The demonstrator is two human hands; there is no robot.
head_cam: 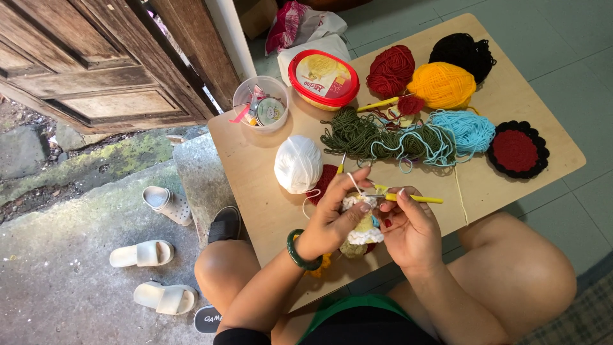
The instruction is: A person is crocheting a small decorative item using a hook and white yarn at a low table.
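Observation:
My left hand [332, 214] pinches a small crocheted piece [363, 229] in white, yellow and cream, with a strand of white yarn running over its fingers. My right hand [408, 227] grips a yellow-handled crochet hook [415, 198] whose tip is at the piece's top edge. Both hands hover over the near edge of the low wooden table [268, 191]. A white yarn ball [297, 163] sits just beyond my left hand, beside a red crocheted piece [325, 179]. A green bangle [296, 250] is on my left wrist.
On the table lie green [357, 134], red [390, 70], orange [442, 85], black [463, 52] and light blue [469, 130] yarn, a red-and-black round coaster [518, 149], a red-lidded tub [323, 79] and a clear cup of notions [260, 105]. Sandals [142, 253] and a wooden door [96, 57] are at the left.

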